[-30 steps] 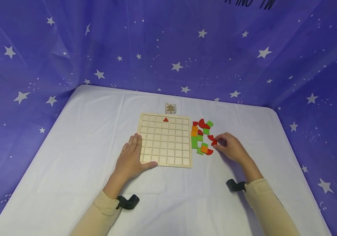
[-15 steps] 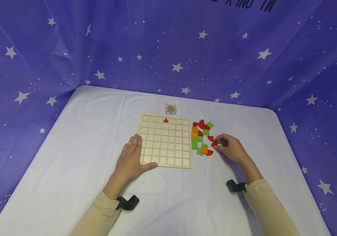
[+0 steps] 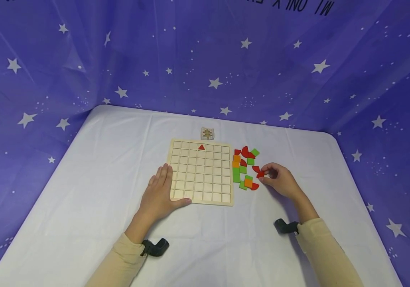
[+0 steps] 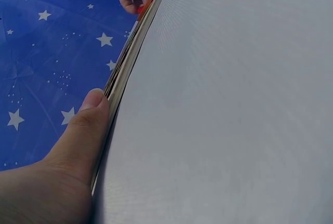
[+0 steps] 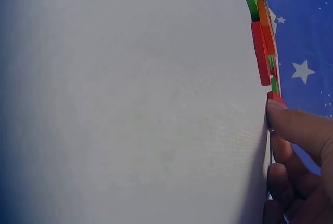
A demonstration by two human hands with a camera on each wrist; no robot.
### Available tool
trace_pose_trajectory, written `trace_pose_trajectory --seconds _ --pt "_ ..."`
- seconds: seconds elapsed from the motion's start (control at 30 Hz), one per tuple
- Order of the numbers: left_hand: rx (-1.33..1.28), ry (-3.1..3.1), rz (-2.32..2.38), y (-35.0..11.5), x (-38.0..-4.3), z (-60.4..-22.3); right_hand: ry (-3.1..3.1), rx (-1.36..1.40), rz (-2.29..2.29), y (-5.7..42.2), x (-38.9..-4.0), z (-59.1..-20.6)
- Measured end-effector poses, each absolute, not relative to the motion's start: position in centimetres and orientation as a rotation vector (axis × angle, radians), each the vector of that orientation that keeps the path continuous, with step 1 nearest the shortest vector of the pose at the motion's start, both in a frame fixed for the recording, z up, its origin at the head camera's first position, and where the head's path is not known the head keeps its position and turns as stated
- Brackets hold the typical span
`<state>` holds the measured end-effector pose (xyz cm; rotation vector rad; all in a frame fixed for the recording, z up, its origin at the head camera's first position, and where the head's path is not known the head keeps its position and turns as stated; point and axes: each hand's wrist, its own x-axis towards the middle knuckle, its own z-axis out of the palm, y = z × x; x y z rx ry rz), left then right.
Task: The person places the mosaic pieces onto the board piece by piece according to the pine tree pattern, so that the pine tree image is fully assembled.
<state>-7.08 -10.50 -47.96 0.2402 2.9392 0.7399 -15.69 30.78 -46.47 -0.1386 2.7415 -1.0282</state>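
A light wooden grid board (image 3: 201,175) lies on the table with one red triangle (image 3: 201,147) in its top row. My left hand (image 3: 158,195) rests along the board's left edge, fingers straight, the thumb spread over the lower edge. Right of the board are loose flat pieces: green squares (image 3: 236,175), orange squares (image 3: 248,183) and red quarter-circles (image 3: 245,152). At the right side of this group, my right hand (image 3: 279,179) pinches a red rounded piece (image 3: 260,174) between thumb and fingers. Only a corner of that piece shows in the right wrist view.
A small patterned card (image 3: 207,133) with a brown tree shape lies behind the board. White cloth (image 3: 205,247) covers the table. A purple star-printed curtain (image 3: 190,59) hangs around its back and sides. Each wrist carries a dark camera mount.
Both hands keep their places, and the board and loose pieces lie as before. The red piece at my right fingertips has turned slightly. The whole head view has shifted a little.
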Motion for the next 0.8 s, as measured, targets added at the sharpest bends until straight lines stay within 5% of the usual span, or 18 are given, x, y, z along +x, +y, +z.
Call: trace_pose_trajectory --seconds 0.8 --pt "0.234 2.930 0.727 -10.5 -7.1 -48.1 2.728 -0.120 -1.057 31.2 -16.8 -46.8"
